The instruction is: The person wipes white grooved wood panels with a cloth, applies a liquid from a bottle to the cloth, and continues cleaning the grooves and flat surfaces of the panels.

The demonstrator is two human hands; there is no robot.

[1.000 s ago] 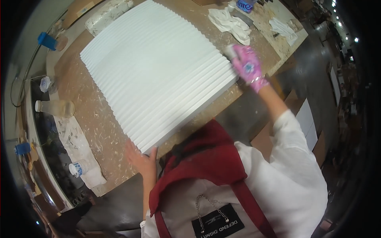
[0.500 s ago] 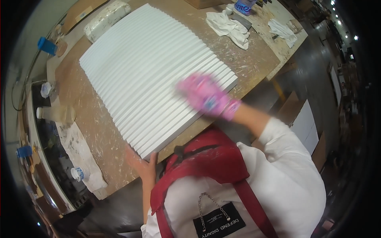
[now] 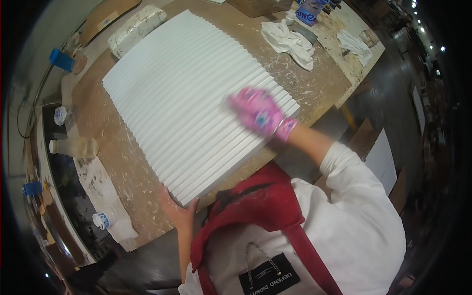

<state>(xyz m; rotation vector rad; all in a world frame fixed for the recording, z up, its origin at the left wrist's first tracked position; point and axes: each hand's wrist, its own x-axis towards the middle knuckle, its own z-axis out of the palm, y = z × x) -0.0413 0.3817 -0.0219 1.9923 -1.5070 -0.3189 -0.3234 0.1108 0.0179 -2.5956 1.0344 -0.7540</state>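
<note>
A large white ribbed panel (image 3: 187, 98) lies flat on a dusty wooden workbench (image 3: 123, 167). My right hand (image 3: 258, 113), in a pink patterned glove, rests palm down on the panel's ribs near its right near edge. Whether anything lies under the palm is hidden. My bare left hand (image 3: 178, 211) presses against the panel's nearest corner with fingers spread along the bench. My red apron and white sleeves fill the lower part of the picture.
White rags (image 3: 290, 42) and a blue-labelled container (image 3: 309, 10) sit at the bench's far right. A wrapped white block (image 3: 136, 29) lies beyond the panel. At left are a blue cup (image 3: 61, 59), a lying plastic bottle (image 3: 73, 146) and a small tub (image 3: 101, 220).
My right hand slid from the panel's far right corner leftward onto its ribbed face, then stayed about there. My left hand kept its place at the near corner.
</note>
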